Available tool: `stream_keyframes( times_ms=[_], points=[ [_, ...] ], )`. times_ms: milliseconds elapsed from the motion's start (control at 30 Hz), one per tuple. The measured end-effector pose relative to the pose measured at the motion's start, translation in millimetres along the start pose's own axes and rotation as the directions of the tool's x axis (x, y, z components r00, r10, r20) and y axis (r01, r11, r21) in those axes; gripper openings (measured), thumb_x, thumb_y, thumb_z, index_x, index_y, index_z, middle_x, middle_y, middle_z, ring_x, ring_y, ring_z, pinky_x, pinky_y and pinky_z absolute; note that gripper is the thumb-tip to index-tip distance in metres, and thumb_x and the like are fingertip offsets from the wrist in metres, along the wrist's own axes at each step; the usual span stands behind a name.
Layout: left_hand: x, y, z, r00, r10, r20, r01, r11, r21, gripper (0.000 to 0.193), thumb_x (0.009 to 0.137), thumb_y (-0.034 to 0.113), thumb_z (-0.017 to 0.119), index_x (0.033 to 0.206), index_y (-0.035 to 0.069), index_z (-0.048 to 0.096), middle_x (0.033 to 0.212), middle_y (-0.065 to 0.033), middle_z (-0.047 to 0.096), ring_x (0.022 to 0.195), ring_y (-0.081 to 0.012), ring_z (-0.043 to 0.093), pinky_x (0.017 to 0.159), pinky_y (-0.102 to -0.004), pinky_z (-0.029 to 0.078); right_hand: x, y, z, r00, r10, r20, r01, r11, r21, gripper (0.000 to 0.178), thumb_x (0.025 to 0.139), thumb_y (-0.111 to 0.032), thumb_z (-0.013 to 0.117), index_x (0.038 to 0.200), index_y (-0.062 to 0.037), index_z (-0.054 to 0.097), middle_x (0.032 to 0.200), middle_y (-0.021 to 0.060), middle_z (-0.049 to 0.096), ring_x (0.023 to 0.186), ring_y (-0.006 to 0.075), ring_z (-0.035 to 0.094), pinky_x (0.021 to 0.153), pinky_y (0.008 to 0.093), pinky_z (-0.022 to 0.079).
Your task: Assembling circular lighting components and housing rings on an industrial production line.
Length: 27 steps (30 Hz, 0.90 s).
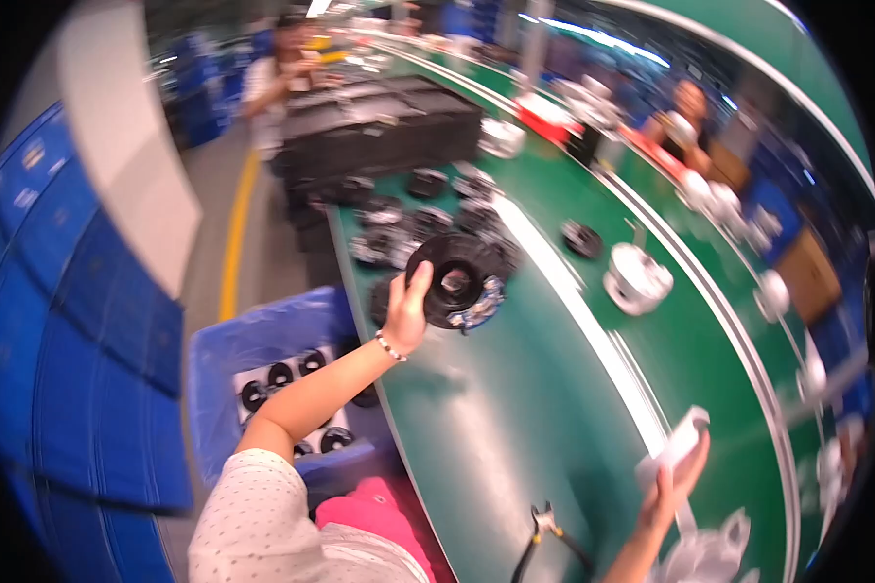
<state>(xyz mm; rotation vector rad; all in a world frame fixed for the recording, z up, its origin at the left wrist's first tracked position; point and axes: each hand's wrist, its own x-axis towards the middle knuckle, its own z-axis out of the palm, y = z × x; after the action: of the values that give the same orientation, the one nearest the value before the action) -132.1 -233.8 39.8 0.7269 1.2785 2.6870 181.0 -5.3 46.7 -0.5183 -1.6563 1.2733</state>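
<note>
My left hand [407,313] is closed on the rim of a black round part [469,257], holding it above the green bench. The part has a hole in its middle and a small circuit board with blue wires [480,304] along its lower right edge. On the right, my right hand [665,502] grips a white plastic piece [675,449], blurred by motion. Between my arms, near the bench's front, lie cutting pliers [545,523] with black and yellow handles. Beyond my left hand sits a cluster of similar black and silver parts [428,222].
A blue-lined bin [214,374] at my left holds several black round parts. Black crates [374,136] stand at the far end. On the conveyor belt are a white housing [638,278] and a dark round part [581,238]. One person [685,121] is across the line, another [272,83] at far left.
</note>
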Motion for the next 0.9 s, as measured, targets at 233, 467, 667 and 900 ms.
stream_keyframes(
  times_ms=[233,467,667,900],
  points=[
    [-81,-90,162,0.581,-0.589,0.562,0.732,0.68,-0.045,0.039,0.084,0.007,0.052,0.12,0.003,0.037,0.11,-0.0048,0.05,0.097,-0.011,0.049,0.084,-0.0268,0.042,5,0,26,0.995,0.089,-0.036,-0.08,0.976,0.203,0.108,0.052,-0.019,0.077,0.134,-0.0027,0.009,0.133,0.0139,0.023,0.122,0.0264,0.028,0.097,0.0382,0.03],
    [-112,-133,182,0.171,-0.547,0.82,0.853,0.499,0.155,0.057,0.07,-0.003,0.059,0.122,0.006,0.036,0.115,-0.0057,0.048,0.105,-0.0156,0.047,0.088,-0.0307,0.04,1,26,3,0.989,0.111,-0.1,-0.108,0.994,0.031,0.106,0.055,-0.015,0.078,0.131,0.0036,0.007,0.131,0.0208,0.022,0.118,0.0259,0.033,0.097,0.0328,0.03],
    [-77,-163,162,-0.171,-0.356,0.918,0.985,-0.064,0.159,0.079,0.076,0.058,0.045,0.131,0.004,0.025,0.131,-0.0156,0.033,0.12,-0.029,0.033,0.1,-0.0436,0.027,-6,31,20,0.997,0.064,0.033,-0.045,0.914,-0.404,0.108,0.05,-0.022,0.08,0.132,-0.0009,0.014,0.124,0.0188,0.031,0.117,0.027,0.034,0.097,0.0358,0.029],
    [-79,-148,179,-0.107,-0.679,0.726,0.993,-0.034,0.114,0.046,0.087,0.035,0.031,0.117,0.004,0.045,0.112,-0.0133,0.052,0.102,-0.0239,0.051,0.09,-0.04,0.04,3,19,11,0.974,0.079,0.211,0.079,0.758,-0.648,0.119,0.043,-0.039,0.082,0.132,0.0003,0.013,0.132,0.0243,0.02,0.122,0.0362,0.024,0.1,0.0423,0.023]
  ],
)
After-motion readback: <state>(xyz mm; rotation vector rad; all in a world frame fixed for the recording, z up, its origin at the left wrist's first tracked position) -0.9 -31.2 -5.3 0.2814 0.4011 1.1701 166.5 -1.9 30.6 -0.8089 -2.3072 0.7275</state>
